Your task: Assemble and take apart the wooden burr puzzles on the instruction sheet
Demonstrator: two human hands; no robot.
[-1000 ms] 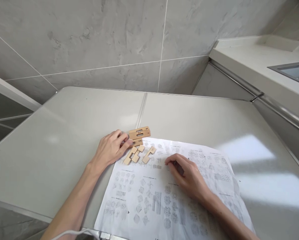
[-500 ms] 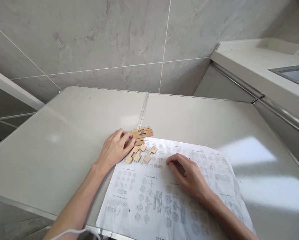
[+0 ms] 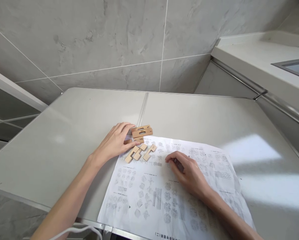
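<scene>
My left hand (image 3: 116, 141) is open, its thumb and fingers spread around the left end of a wooden puzzle piece (image 3: 138, 140) with a dark mark. Just behind lie two slotted wooden pieces (image 3: 142, 133) side by side, close to my fingertips. Below my thumb, two notched pieces (image 3: 136, 154) lie against each other on the paper, with another notched piece (image 3: 149, 152) apart to their right. My right hand (image 3: 186, 171) rests on the printed sheet (image 3: 129, 213) with fingers curled in and thumb against them; nothing shows in it.
The sheet carries many small line drawings and hangs near the front edge of a pale folding table (image 3: 64, 133). A seam (image 3: 143, 106) crosses the tabletop. A white cable (image 3: 83, 229) runs by my left forearm. A counter (image 3: 259, 55) stands at the right, a tiled wall (image 3: 101, 40) behind.
My left hand has opened, its fingers lifting away and its thumb stretching rightward over the pieces. My right hand stays in place. The view has shifted slightly.
</scene>
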